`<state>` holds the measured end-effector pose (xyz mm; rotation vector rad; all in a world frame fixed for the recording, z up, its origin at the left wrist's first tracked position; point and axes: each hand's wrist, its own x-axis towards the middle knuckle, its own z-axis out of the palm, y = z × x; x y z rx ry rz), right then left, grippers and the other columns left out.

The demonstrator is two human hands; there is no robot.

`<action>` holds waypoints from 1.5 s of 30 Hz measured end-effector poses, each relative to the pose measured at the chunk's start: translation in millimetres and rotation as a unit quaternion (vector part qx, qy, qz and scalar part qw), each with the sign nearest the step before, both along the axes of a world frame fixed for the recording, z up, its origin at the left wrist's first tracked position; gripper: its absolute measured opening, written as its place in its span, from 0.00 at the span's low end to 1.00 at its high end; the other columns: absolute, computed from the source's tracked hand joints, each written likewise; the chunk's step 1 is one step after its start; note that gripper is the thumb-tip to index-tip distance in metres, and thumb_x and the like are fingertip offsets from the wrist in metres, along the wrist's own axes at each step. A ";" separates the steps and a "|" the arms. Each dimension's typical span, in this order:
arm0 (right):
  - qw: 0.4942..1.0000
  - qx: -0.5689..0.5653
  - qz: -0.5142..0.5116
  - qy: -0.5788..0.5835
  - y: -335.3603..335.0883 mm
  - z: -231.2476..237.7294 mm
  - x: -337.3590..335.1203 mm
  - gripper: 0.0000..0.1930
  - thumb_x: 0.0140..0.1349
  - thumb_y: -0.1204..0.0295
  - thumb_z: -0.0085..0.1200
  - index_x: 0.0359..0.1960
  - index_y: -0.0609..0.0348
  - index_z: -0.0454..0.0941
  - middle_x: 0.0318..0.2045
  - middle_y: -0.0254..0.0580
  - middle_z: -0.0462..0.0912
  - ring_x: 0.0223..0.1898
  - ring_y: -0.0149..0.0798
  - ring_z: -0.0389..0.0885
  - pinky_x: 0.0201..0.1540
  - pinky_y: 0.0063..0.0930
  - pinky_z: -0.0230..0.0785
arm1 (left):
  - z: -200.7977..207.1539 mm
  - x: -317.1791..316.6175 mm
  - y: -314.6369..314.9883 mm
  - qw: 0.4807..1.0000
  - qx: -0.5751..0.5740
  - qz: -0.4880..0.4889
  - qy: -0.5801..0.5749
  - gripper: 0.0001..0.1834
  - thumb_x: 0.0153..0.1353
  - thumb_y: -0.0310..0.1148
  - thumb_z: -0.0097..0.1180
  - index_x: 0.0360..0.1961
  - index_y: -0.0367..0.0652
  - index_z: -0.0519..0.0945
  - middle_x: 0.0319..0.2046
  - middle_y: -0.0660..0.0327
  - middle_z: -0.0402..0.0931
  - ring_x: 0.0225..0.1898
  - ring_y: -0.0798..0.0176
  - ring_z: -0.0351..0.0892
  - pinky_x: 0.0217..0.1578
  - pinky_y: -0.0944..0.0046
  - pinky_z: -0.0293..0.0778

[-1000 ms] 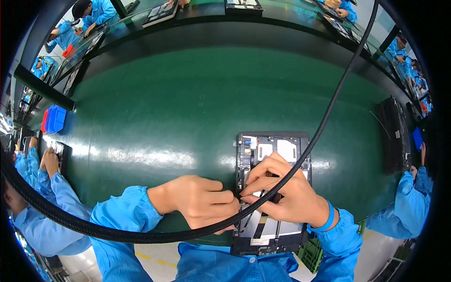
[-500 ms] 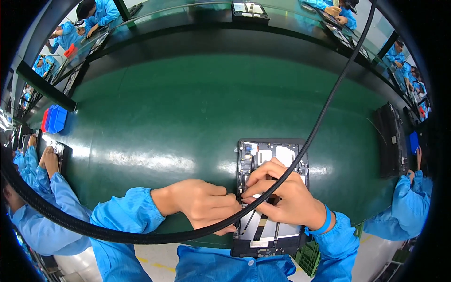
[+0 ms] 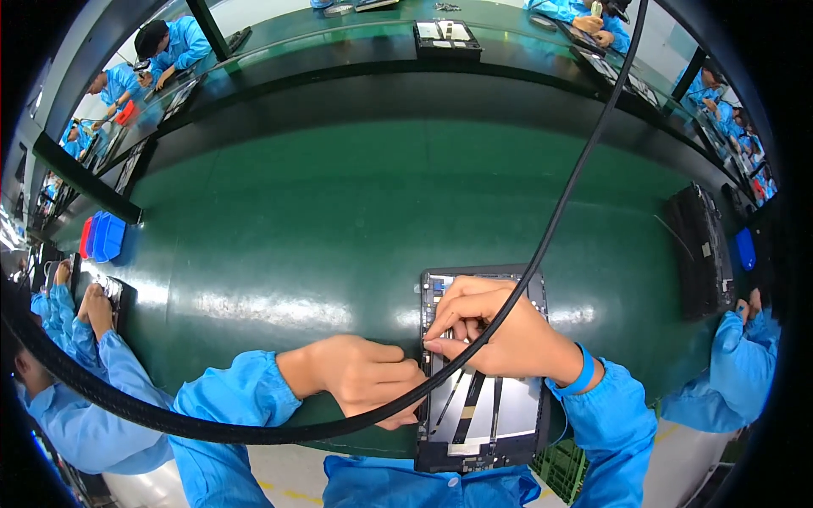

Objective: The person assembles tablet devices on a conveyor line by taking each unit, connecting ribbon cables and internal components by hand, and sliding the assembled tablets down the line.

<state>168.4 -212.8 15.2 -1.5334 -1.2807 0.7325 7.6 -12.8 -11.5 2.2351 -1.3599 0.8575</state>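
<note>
A: What do we see in front of the person?
B: We see an opened tablet-like device (image 3: pixel 506 455). It lies flat on the table (image 3: pixel 339 195), near the front edge. It is a dark rectangle, with a smooth, silvery panel (image 3: pixel 522 411) inside and thin black strips (image 3: pixel 469 408) across it.

A: What are the hands doing?
B: The right hand (image 3: pixel 508 334) is over the device. Its grip is narrow: thumb and pointing finger come close together at the device's left edge. We can't tell if anything tiny is between them. The left hand (image 3: pixel 364 377) is curled up round beside that same edge. Its fingertips are hidden, so we can't tell how tight its grip is or what it holds.

A: What else can we see near them?
B: Crinkly blue sleeves (image 3: pixel 246 389), a smooth blue wristband (image 3: pixel 583 370) and a thick black cable (image 3: pixel 555 216), woven like rope, bending across our view.

A: And the table and room?
B: The table is green, flat and shiny, with white light on it. We see a blue bin (image 3: pixel 107 237) on the left and a boxy black case (image 3: pixel 701 250) on the right. Below is a pale floor (image 3: pixel 292 466) with yellow lines. Other people in blue (image 3: pixel 179 46) sit around.
</note>
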 end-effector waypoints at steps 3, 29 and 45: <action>1.000 -0.003 -0.005 0.006 -2.3 1.7 0.3 0.06 0.59 0.78 0.78 0.37 0.57 0.94 0.37 0.34 0.87 0.25 0.24 0.78 0.27 0.21 0.66 | 2.6 1.2 -0.7 1.000 0.009 0.009 0.000 0.15 0.66 0.37 0.71 0.32 0.33 0.84 0.32 0.55 0.81 0.30 0.58 0.81 0.23 0.63 0.72; 0.995 0.051 -0.078 0.039 5.6 -1.4 -9.4 0.07 0.59 0.83 0.71 0.38 0.62 0.92 0.35 0.38 0.86 0.25 0.26 0.82 0.27 0.23 0.72 | 10.5 22.1 16.9 0.997 0.004 0.065 0.052 0.13 0.57 0.39 0.67 0.33 0.38 0.85 0.30 0.61 0.78 0.31 0.59 0.81 0.31 0.63 0.83; 0.993 0.006 -0.115 0.026 5.8 2.4 -7.9 0.08 0.56 0.82 0.76 0.29 0.64 0.86 0.42 0.43 0.87 0.28 0.22 0.82 0.31 0.19 0.75 | 1.7 23.0 29.8 0.995 0.016 0.079 0.060 0.21 0.66 0.45 0.62 0.41 0.33 0.85 0.35 0.56 0.79 0.34 0.56 0.81 0.32 0.59 0.84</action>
